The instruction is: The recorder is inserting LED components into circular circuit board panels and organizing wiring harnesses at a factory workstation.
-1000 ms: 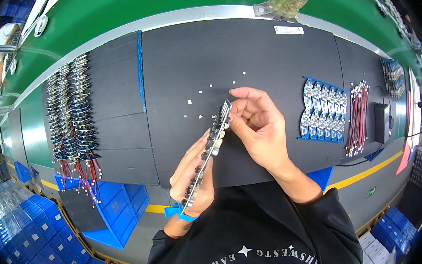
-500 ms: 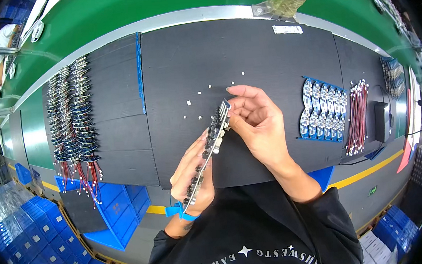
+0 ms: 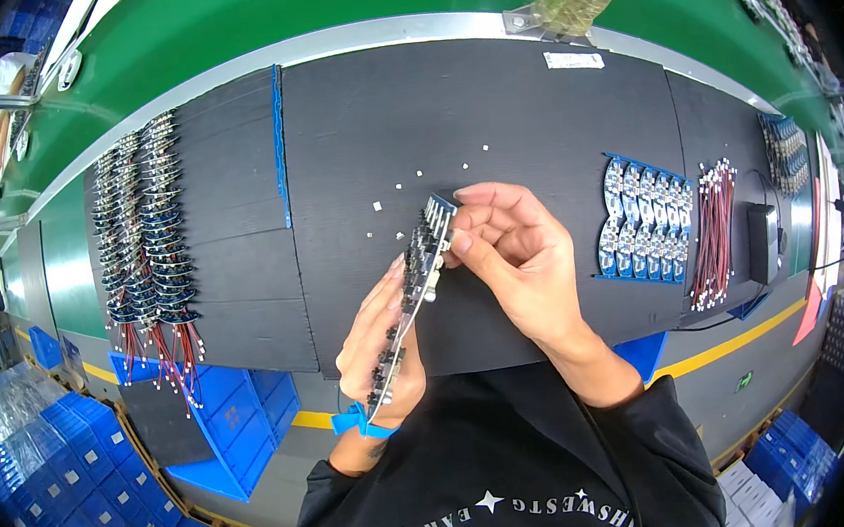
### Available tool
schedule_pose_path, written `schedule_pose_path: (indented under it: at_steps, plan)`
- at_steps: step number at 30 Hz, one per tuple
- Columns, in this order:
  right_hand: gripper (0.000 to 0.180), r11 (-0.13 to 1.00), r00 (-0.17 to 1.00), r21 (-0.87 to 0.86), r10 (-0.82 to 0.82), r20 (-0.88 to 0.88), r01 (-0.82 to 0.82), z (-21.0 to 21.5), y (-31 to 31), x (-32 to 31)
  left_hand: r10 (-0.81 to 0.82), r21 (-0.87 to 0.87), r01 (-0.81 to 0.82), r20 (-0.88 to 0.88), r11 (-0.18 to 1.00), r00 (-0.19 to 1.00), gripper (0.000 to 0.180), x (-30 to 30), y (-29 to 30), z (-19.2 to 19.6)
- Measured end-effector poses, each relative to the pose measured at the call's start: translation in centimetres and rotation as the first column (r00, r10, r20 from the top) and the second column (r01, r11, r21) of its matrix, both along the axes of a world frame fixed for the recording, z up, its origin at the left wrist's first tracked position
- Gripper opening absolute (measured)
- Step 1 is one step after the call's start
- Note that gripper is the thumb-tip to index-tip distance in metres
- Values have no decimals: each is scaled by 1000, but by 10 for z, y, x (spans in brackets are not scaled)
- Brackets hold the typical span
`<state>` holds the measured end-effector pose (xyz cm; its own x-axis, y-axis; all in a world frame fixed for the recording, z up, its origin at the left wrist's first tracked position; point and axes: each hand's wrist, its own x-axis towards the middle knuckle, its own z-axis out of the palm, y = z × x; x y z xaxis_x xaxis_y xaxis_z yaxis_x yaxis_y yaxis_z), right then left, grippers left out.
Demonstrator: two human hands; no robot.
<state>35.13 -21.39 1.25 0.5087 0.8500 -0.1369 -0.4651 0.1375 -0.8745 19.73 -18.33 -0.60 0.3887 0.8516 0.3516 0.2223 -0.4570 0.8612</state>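
A panel of circuit boards (image 3: pixel 411 303), crowded with black and pale components, is tilted on edge above the black work surface. My left hand (image 3: pixel 378 353), with a blue band at its wrist, grips the panel from its left side; the board hides part of those fingers. At the panel's upper end, my right hand (image 3: pixel 528 269) has its thumb and curled fingers against the right edge, beside small white connectors. Just beyond the panel lie several tiny white pieces (image 3: pixel 377 206) on the black mat (image 3: pixel 487 87).
Rows of boards with red wires (image 3: pixel 143 228) stand at the left. A blue strip (image 3: pixel 280 145) lies nearer. On the right are another blue-white board panel (image 3: pixel 644 219), a bundle of red-and-black wires (image 3: pixel 713 233) and a black box (image 3: pixel 764 242). Blue bins (image 3: pixel 236 430) sit below the table.
The panel's upper end has shifted slightly left and turned to show more of its face. My right fingers have dipped a little and the thumb has moved against the panel edge.
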Motion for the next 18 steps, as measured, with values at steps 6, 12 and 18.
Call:
schedule_pose_path:
  at_steps: [6,12,18]
  plan:
    - [37,997,996,28,75,-40,-74,5,2,2,6,1,-6,-22,1000,1000,15,3,-2,2]
    - [38,1000,1000,5,9,-2,-9,5,8,1,-15,-16,15,0,1000,1000,10,1,-1,1]
    - [39,994,995,40,98,21,-98,5,4,5,6,0,-6,3,1000,1000,11,1,0,-3]
